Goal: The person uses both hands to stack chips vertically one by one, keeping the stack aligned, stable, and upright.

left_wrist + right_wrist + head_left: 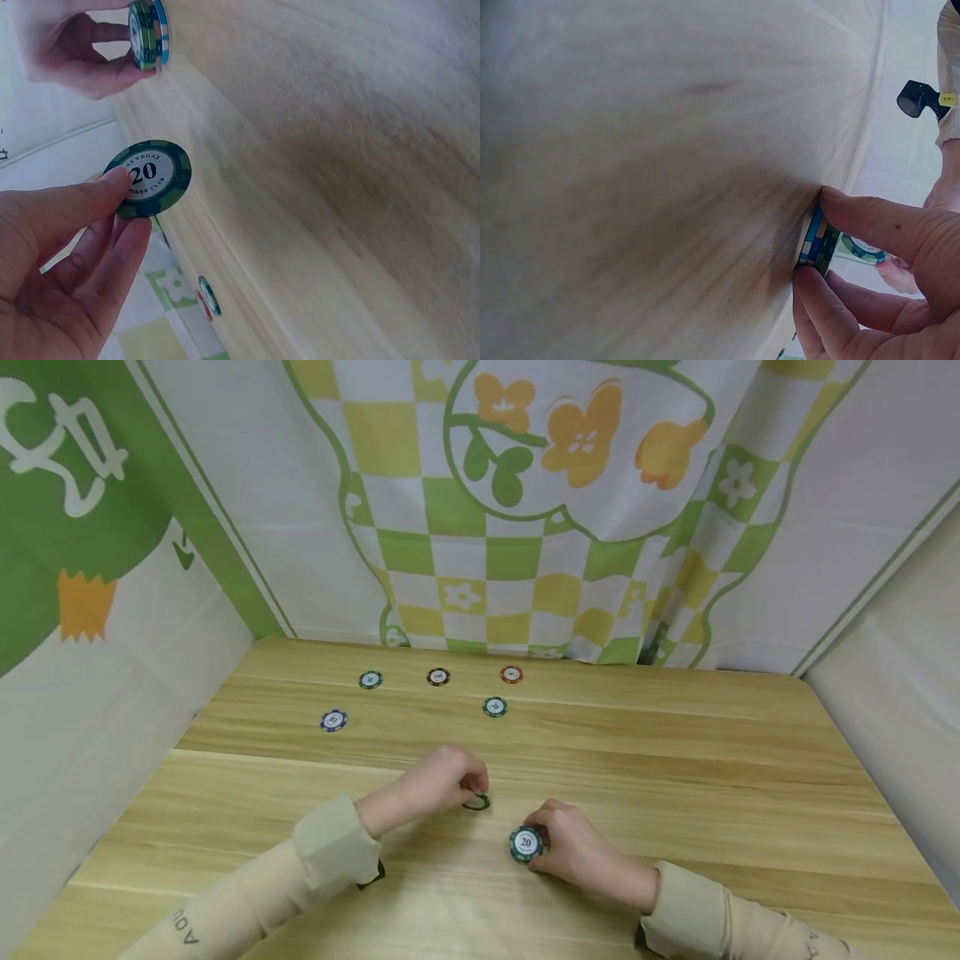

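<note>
Between thumb and fingers, my left hand (447, 777) pinches a green poker chip (159, 180) marked 20, tilted and held above the wooden table (675, 760). To its right and nearer me, my right hand (581, 852) grips a short stack of poker chips (526, 843) by its sides. The stack's top chip is green and also reads 20; in the right wrist view, blue edges (811, 234) show beneath the green ones. The stack stands on the tabletop. How many chips it holds cannot be told exactly.
Loose chips lie farther back: a blue one (333, 720), a green one (371, 679), a black one (438, 677), a red one (512, 674) and another green one (495, 707). A patterned curtain (525, 560) hangs behind the table's back edge, with pale cloth along both sides.
</note>
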Motion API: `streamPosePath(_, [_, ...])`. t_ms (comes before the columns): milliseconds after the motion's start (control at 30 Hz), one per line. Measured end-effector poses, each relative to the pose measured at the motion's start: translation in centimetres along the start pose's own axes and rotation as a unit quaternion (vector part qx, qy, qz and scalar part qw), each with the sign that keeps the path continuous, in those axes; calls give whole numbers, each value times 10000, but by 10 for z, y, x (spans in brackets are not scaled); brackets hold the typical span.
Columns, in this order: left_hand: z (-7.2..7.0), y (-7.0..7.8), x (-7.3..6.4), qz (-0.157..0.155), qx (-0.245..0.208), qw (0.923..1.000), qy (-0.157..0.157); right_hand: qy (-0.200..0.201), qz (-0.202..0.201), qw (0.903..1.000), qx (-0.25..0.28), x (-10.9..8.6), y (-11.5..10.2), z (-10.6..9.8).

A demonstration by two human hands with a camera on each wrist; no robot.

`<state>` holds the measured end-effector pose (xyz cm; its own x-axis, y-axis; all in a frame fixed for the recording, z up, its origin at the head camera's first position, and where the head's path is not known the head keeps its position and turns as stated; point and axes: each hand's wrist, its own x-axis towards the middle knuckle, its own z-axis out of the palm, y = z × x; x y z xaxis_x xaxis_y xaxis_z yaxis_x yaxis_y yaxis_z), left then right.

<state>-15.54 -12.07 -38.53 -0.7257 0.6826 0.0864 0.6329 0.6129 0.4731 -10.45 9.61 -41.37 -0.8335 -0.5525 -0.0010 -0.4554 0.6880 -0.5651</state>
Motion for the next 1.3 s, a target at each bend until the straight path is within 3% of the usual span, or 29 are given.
streamPosePath(300, [4, 9, 1, -383, -366, 9980, -352, -74, 83, 9999, 12, 0, -1, 0])
streamPosePath(500, [8, 11, 2, -530, -756, 9950, -381, -43, 38, 10000, -32, -1, -1, 0])
streamPosePath(700, [11, 11, 2, -760, -1340, 9875, -320, 71, -82, 9999, -97, -1, 0, 2])
streamPosePath(833, [13, 12, 4, -945, -1791, 9785, -385, 158, -153, 9997, -114, -1, 0, 2])
streamPosePath(1000, [19, 15, 5, -1395, -2316, 9616, -465, 229, -158, 9996, -94, -1, 0, 2])
streamPosePath(1233, [30, 18, 4, -2292, -3190, 9181, -536, 218, -122, 9997, -52, -1, 0, 1])
streamPosePath(1300, [33, 19, 3, -2368, -3345, 9107, -512, 225, -124, 9996, -68, -1, -1, 1])
